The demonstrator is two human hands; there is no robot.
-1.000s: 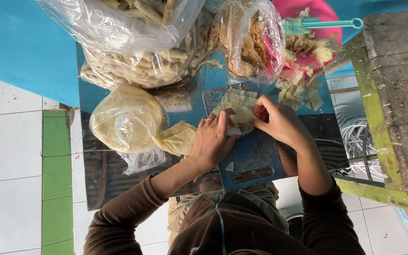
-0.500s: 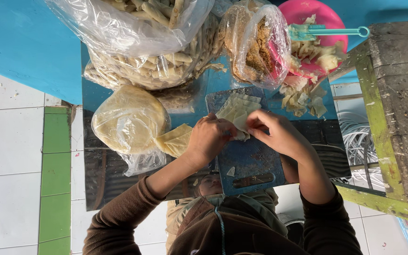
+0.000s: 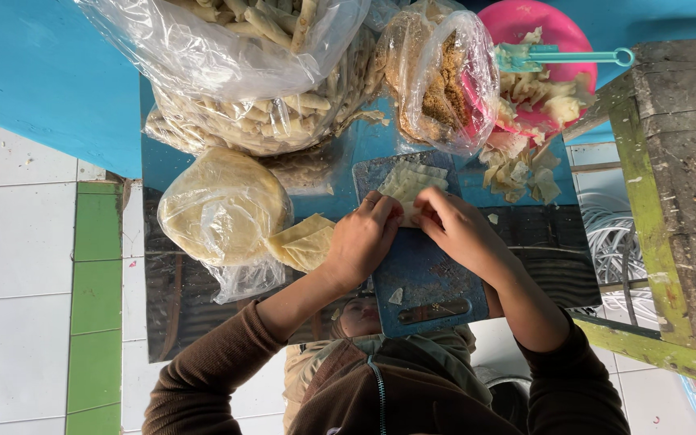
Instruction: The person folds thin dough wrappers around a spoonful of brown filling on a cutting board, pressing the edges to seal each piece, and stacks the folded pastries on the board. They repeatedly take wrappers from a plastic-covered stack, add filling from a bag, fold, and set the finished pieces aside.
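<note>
Both hands work a thin pale wrapper (image 3: 408, 189) on a blue cutting board (image 3: 420, 266) in the middle of the bench (image 3: 541, 258). The left hand (image 3: 362, 239) is curled, fingertips pressed down on the wrapper's near edge; the right hand (image 3: 454, 228) does the same from the other side, fingers bent and pinching that edge. The far part of the wrapper lies flat and fanned toward the bags.

The likeliest trouble, I judge, is tearing: the sheet looks very thin, and if the two hands pull apart or roll unevenly it could split or fold crooked. Whether there is filling under the fingers I cannot tell; if there is, a loose roll could let it spill at the ends.

The board sits with its near end at the bench's edge, so hard pressing there could tip or slide it. Crumbs (image 3: 396, 296) lie on the board and could stick to the wrapper.

Just left, a stack of wrappers (image 3: 306, 242) pokes out of an open plastic bag (image 3: 219, 209); left uncovered, they could dry and crack. A bag of brown filling (image 3: 441, 80) stands close behind the board, and a hand reaching forward could knock it over.
</note>
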